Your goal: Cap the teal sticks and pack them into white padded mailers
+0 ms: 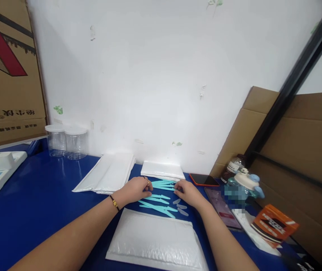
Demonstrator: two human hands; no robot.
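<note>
Several slim teal sticks shaped like eyebrow razors (pixel 161 202) lie on the blue table, some crossing each other. My left hand (pixel 138 189), with a ring and a dark bracelet, is closed at the left ends of the far group of teal razors (pixel 162 184). At their right ends my right hand (pixel 188 192) has its fingers curled together on the tips. How firmly each hand grips is hard to see. Small translucent caps (pixel 181 207) rest just below my right hand. Nearest me lies a white padded mailer (pixel 155 241).
White mailers (pixel 108 173) and a smaller white stack (pixel 162 169) lie by the wall. Two clear jars (pixel 76 143) stand at back left, near a power strip (pixel 0 173). To the right are phones (pixel 204 179), bottles (pixel 244 184) and an orange box (pixel 275 226).
</note>
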